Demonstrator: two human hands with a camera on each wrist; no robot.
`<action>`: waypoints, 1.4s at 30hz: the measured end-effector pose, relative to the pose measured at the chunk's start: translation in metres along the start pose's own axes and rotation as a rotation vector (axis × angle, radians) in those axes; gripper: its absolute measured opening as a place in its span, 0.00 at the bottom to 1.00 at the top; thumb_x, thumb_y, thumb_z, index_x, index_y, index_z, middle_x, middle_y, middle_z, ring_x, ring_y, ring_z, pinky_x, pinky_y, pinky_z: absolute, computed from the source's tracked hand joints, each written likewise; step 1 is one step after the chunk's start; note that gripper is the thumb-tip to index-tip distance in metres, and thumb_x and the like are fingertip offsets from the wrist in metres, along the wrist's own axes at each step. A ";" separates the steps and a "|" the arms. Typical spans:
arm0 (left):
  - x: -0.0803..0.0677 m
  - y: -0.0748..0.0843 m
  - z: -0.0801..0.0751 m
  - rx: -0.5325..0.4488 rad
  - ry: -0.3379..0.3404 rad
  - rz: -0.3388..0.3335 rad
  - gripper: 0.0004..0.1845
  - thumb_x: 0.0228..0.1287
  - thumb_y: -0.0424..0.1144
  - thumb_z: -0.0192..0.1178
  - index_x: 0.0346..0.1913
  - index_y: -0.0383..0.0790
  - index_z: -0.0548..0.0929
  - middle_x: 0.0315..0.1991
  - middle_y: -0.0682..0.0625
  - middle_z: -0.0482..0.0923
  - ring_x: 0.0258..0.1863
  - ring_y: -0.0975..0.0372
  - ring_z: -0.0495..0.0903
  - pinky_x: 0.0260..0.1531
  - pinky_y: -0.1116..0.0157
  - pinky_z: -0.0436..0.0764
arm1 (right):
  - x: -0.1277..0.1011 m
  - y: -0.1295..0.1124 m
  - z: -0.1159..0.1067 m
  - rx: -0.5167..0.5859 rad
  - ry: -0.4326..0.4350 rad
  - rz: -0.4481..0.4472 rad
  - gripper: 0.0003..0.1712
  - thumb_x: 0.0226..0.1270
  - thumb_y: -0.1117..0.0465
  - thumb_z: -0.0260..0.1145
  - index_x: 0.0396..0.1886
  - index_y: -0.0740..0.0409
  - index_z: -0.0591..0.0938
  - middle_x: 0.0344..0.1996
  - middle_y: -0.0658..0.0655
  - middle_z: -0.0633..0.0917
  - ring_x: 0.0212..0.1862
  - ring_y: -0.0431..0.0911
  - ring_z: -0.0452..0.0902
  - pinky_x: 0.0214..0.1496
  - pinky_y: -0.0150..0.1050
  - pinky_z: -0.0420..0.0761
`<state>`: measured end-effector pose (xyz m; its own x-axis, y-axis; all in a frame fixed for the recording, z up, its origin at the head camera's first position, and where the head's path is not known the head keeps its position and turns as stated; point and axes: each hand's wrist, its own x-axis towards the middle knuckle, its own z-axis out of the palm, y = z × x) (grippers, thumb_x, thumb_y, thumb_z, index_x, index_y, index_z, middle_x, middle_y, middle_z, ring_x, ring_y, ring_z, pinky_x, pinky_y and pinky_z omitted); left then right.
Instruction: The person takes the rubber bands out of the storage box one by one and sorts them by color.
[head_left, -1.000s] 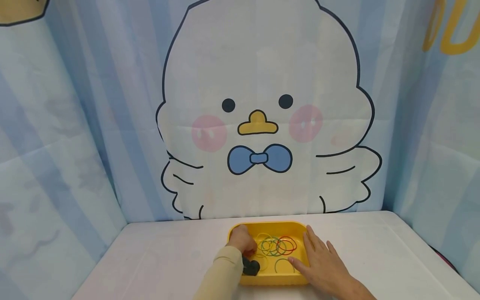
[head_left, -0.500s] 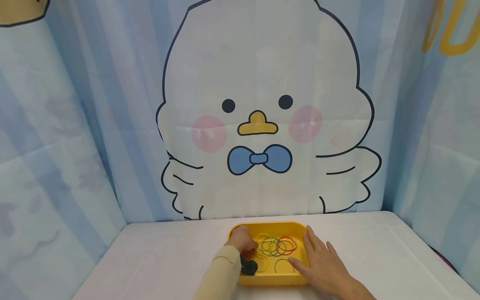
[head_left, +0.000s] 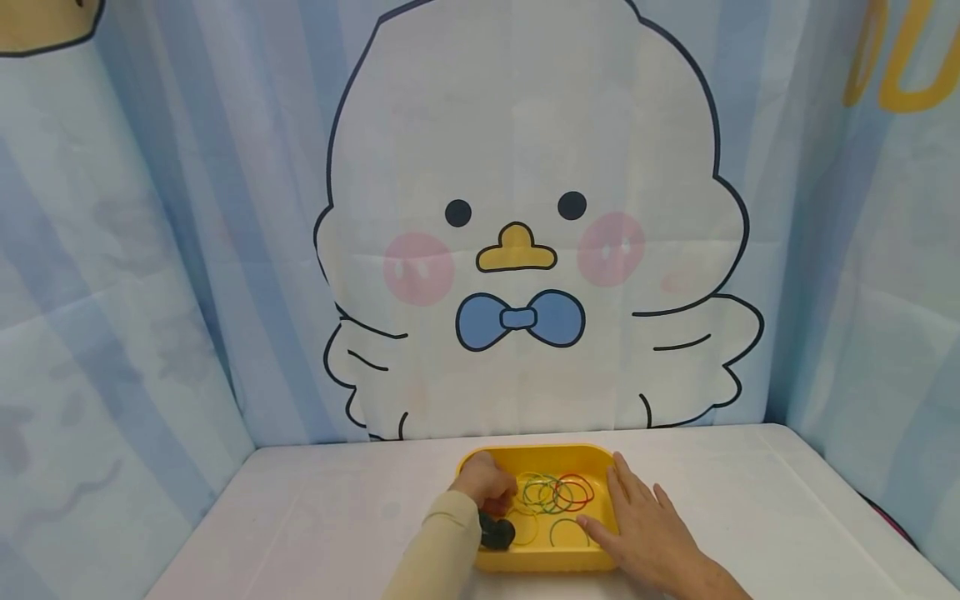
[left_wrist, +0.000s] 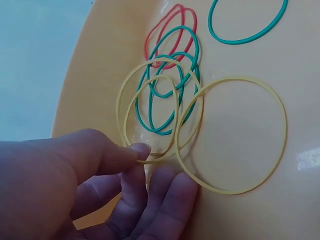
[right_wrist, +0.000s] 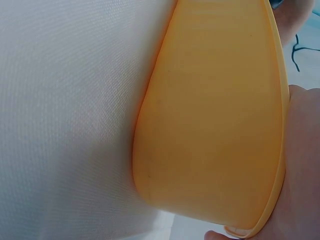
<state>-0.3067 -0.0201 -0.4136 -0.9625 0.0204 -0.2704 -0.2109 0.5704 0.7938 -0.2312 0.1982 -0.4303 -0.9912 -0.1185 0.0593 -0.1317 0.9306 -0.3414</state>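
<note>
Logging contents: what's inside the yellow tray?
Red, green and yellow rubber bands. In the head view, left hand and black object cover the left part of the tray; what's beneath is hidden there.

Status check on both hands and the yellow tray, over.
Left hand pinching a yellow rubber band. Right hand, fingers straight, against yellow tray. Possible snag: pinched band overlaps green rubber bands.

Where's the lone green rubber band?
In the head view, the lone green band lies in the near right part of the yellow tray, beside the thumb of the right hand.
</note>
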 end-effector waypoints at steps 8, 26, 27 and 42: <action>0.003 0.000 -0.001 -0.046 -0.029 -0.011 0.05 0.61 0.31 0.65 0.30 0.33 0.81 0.20 0.47 0.80 0.15 0.63 0.77 0.24 0.67 0.85 | 0.000 0.000 0.000 -0.002 0.002 -0.002 0.59 0.64 0.27 0.54 0.72 0.75 0.61 0.77 0.72 0.51 0.73 0.69 0.57 0.71 0.73 0.51; 0.001 0.008 -0.012 -0.226 -0.127 0.029 0.10 0.67 0.36 0.62 0.36 0.30 0.87 0.26 0.46 0.85 0.19 0.64 0.82 0.29 0.68 0.86 | 0.001 0.001 0.000 -0.001 0.000 -0.003 0.59 0.65 0.27 0.53 0.72 0.75 0.61 0.77 0.73 0.51 0.73 0.68 0.57 0.71 0.73 0.51; 0.001 0.008 -0.013 -0.240 -0.134 0.034 0.10 0.67 0.36 0.62 0.36 0.30 0.87 0.26 0.45 0.85 0.20 0.64 0.83 0.30 0.68 0.86 | 0.001 0.002 0.000 -0.001 -0.001 -0.002 0.59 0.65 0.27 0.53 0.72 0.75 0.61 0.77 0.73 0.51 0.73 0.68 0.57 0.71 0.73 0.51; -0.005 0.011 -0.031 -0.370 -0.259 0.102 0.11 0.69 0.38 0.61 0.44 0.32 0.86 0.36 0.43 0.87 0.31 0.61 0.88 0.37 0.65 0.87 | 0.002 0.004 0.004 -0.003 0.009 -0.014 0.59 0.65 0.27 0.53 0.72 0.75 0.60 0.77 0.72 0.52 0.73 0.69 0.58 0.71 0.74 0.52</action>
<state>-0.3094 -0.0396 -0.3866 -0.9172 0.2928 -0.2703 -0.2089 0.2243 0.9519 -0.2334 0.2004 -0.4353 -0.9890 -0.1287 0.0728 -0.1458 0.9300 -0.3375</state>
